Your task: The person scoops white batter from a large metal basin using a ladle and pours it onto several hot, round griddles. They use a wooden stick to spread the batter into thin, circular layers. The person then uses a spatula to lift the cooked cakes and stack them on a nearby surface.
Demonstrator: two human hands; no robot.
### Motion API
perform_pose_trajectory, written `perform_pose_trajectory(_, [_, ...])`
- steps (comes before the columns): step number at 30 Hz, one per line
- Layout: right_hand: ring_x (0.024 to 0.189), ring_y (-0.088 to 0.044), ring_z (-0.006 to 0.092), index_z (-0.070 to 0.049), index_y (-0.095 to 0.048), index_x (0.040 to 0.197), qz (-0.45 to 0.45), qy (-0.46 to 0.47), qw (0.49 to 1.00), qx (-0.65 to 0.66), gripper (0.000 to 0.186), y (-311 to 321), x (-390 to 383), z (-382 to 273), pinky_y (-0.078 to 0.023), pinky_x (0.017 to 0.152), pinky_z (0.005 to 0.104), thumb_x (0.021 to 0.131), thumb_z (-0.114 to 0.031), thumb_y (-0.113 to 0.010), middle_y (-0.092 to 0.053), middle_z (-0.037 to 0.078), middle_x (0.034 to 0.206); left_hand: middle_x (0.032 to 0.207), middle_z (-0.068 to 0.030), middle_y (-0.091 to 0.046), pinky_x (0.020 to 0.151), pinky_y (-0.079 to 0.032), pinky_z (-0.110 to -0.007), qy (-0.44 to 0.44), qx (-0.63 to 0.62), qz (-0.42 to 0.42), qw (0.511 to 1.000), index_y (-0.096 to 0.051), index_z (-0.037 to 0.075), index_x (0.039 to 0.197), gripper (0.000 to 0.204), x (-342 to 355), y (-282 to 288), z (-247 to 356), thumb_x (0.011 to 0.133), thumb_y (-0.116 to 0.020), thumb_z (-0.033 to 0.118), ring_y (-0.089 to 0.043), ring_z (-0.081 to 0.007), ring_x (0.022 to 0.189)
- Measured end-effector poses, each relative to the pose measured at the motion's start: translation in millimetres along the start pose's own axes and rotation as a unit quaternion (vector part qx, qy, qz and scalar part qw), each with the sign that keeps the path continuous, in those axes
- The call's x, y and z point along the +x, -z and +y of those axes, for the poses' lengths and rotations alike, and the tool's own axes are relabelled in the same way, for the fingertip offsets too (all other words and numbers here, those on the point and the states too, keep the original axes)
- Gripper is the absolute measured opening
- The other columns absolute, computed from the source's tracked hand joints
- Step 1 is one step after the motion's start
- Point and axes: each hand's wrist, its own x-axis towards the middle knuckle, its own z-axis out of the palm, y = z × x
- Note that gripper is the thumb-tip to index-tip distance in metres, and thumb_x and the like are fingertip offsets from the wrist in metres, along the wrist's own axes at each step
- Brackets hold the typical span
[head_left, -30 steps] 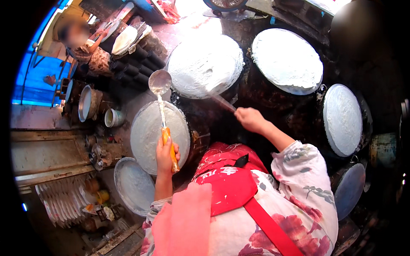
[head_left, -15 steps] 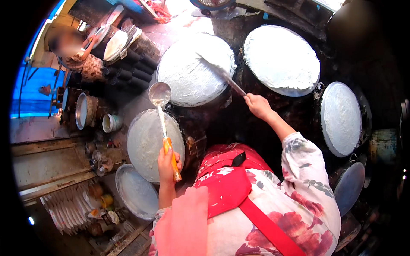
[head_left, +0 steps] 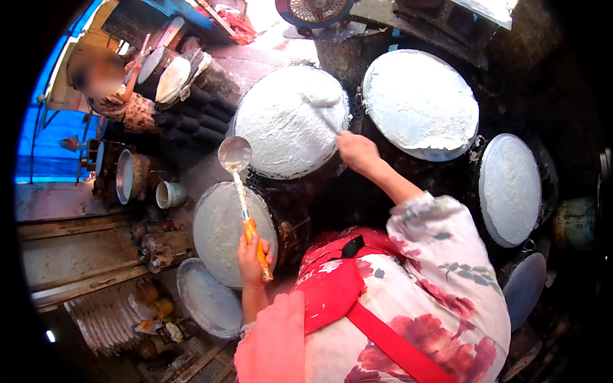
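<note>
My left hand (head_left: 255,262) is wrapped round the orange handle of a metal ladle (head_left: 234,153), whose batter-smeared bowl is raised above the near-left round griddle (head_left: 227,246). My right hand (head_left: 357,153) grips a long flat spatula (head_left: 322,108); its blurred blade lies over the white batter on the upper middle griddle (head_left: 281,131). Two more round griddles, one at upper right (head_left: 418,99) and one at far right (head_left: 507,188), are coated white. Lower plates (head_left: 207,300) sit at left and right, partly behind my body.
A co-worker (head_left: 128,108) works at upper left beside black cylinders (head_left: 198,121). A white bucket (head_left: 171,195), metal pots (head_left: 128,175) and a wooden counter (head_left: 70,252) line the left. A stack of white items (head_left: 102,322) lies below. A fan (head_left: 313,13) stands at the top.
My right hand has risen and then swung left, moving the spatula across the middle griddle. The ladle stays in my left hand. The whole scene sits a little lower in the view.
</note>
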Motion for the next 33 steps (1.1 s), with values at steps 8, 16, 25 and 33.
perform_pose_trajectory(8, [0.073,-0.065,0.036,-0.001,-0.055,0.085,-0.027,-0.103,0.994,-0.008,0.017,-23.8,-28.4,-21.6,-0.052,0.066,0.0454,0.085,-0.014,-0.045,-0.065,0.021,0.076,0.067,-0.0043,-0.048,0.038,-0.037,-0.021,0.028,-0.035,-0.049,0.998,-0.042,0.01,0.116,0.026,9.1,-26.8,12.7,0.096,-0.044,0.026,-0.045,-0.0108,0.044])
perform_pose_trajectory(16, [0.08,-0.064,0.0378,0.0,-0.058,0.083,-0.043,-0.096,0.994,-0.028,0.02,18.0,17.3,14.8,-0.051,0.072,0.0468,0.083,-0.013,-0.043,-0.064,0.023,0.08,0.067,-0.0042,-0.048,0.038,-0.039,-0.022,0.026,-0.012,-0.054,0.998,-0.042,0.008,0.111,0.023,30.5,-42.7,22.0,0.096,-0.045,0.025,-0.046,-0.0104,0.043])
perform_pose_trajectory(25, [0.08,-0.064,0.037,-0.002,-0.059,0.09,-0.017,-0.127,0.991,-0.032,0.02,37.0,25.1,45.8,-0.051,0.071,0.0451,0.081,-0.014,-0.046,-0.065,0.021,0.083,0.067,-0.0039,-0.049,0.037,-0.039,-0.023,0.02,0.03,-0.036,0.999,-0.043,0.009,0.104,0.018,44.3,-39.3,26.1,0.094,-0.047,0.023,-0.046,-0.0107,0.042])
perform_pose_trajectory(33, [0.072,-0.064,0.0375,0.0,-0.053,0.084,-0.028,-0.1,0.994,-0.038,0.018,21.8,-26.3,7.2,-0.05,0.063,0.0476,0.088,-0.015,-0.043,-0.063,0.022,0.074,0.067,-0.0039,-0.049,0.036,-0.04,-0.025,0.03,0.042,-0.037,0.998,-0.043,0.01,0.1,0.015,52.7,-43.7,34.2,0.094,-0.047,0.023,-0.047,-0.0115,0.042])
